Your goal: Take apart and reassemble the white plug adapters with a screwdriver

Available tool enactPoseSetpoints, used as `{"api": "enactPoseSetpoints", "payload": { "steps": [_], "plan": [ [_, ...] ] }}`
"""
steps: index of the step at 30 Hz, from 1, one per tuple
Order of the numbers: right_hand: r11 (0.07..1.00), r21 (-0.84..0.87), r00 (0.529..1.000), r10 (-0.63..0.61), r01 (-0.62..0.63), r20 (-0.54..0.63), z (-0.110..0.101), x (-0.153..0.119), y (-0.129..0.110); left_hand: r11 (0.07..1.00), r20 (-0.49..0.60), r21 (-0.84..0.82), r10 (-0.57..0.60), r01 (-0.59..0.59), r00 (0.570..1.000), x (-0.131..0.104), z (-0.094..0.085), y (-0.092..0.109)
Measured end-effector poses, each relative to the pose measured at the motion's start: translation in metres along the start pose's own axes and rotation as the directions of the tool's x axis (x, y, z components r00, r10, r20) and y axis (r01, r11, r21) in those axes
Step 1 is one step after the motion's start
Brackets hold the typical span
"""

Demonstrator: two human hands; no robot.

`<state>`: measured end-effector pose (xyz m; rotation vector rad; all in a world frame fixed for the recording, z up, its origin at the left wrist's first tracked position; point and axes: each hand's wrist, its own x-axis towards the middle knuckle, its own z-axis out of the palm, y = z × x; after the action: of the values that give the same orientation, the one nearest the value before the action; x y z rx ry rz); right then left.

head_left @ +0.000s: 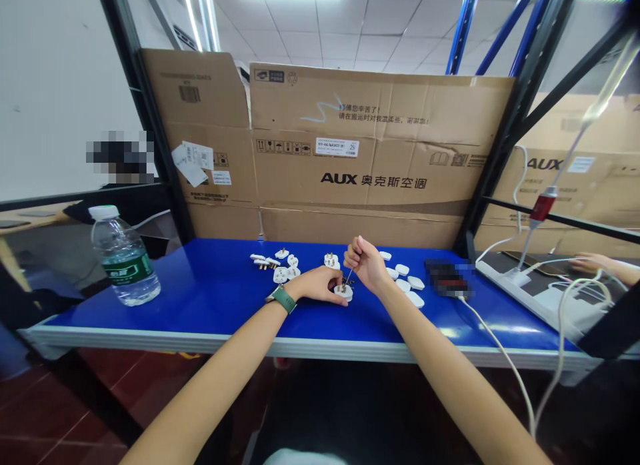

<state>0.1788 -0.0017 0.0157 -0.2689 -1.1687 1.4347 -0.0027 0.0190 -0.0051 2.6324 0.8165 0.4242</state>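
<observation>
My left hand [323, 285], with a green-banded watch on its wrist, grips a white plug [343, 292] against the blue table. Above it my right hand [367, 261] is closed around a thin screwdriver [349, 275], whose shaft points down at the plug; its handle is hidden in my fingers. Just behind the plug lie small dark bits, too small to name. Another white plug [331, 259] stands beyond my left hand. Several white plugs with prongs [281, 274] form a group to the left. White plug covers [403, 286] lie scattered right of my right hand.
A water bottle [127, 261] stands at the table's left end. A phone [447, 278] with a charging cable lies at the right. Cardboard [350, 215] walls off the back. Beyond the right frame post is another person's hand [595, 263]; a person sits at far left.
</observation>
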Motion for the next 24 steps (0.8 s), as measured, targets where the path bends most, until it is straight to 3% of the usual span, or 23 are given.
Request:
{"api": "enactPoseSetpoints", "payload": {
  "steps": [13,20,24],
  "plan": [
    [1.0,-0.019,1.0,0.008,-0.008,0.023,0.001,-0.001,0.005,0.999,0.016,-0.047,0.007,-0.007,1.0,0.0,-0.001,0.001],
    [1.0,-0.002,0.999,-0.016,0.016,0.036,0.002,-0.001,0.004,0.986,-0.136,-0.123,0.099,-0.116,0.986,-0.002,-0.012,0.0],
    [1.0,0.008,1.0,-0.013,0.013,0.025,0.003,-0.001,0.004,0.963,-0.14,-0.201,0.154,-0.18,0.978,-0.002,-0.013,-0.003]
  ]
}}
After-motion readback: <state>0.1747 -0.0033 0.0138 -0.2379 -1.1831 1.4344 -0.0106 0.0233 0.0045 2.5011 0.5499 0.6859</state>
